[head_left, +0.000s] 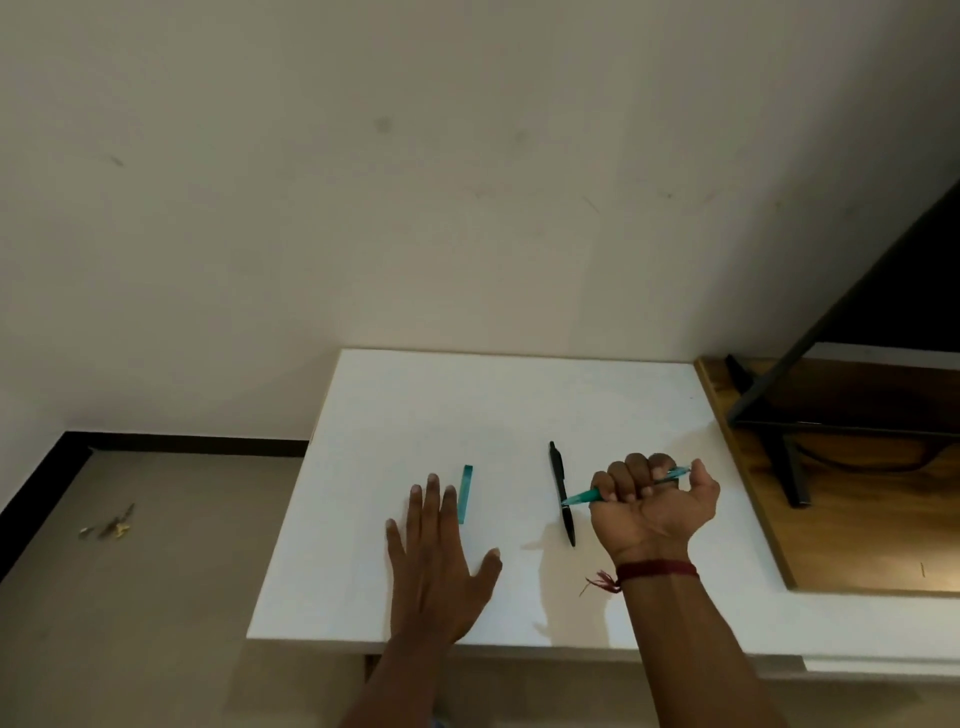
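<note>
Both forearms reach over the white table (519, 395). Left hand (436, 561) lies flat, fingers spread, its fingertips just beside a teal cap (466, 493). Right hand (652, 501) fists a teal pen (584, 497), whose tip crosses a black pen (562, 493) lying on the table.

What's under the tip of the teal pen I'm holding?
A black pen lies on the white table, below the tip of the teal pen. The grip of the right hand on the teal pen covers the table beneath it; whether they touch is unclear.
</note>
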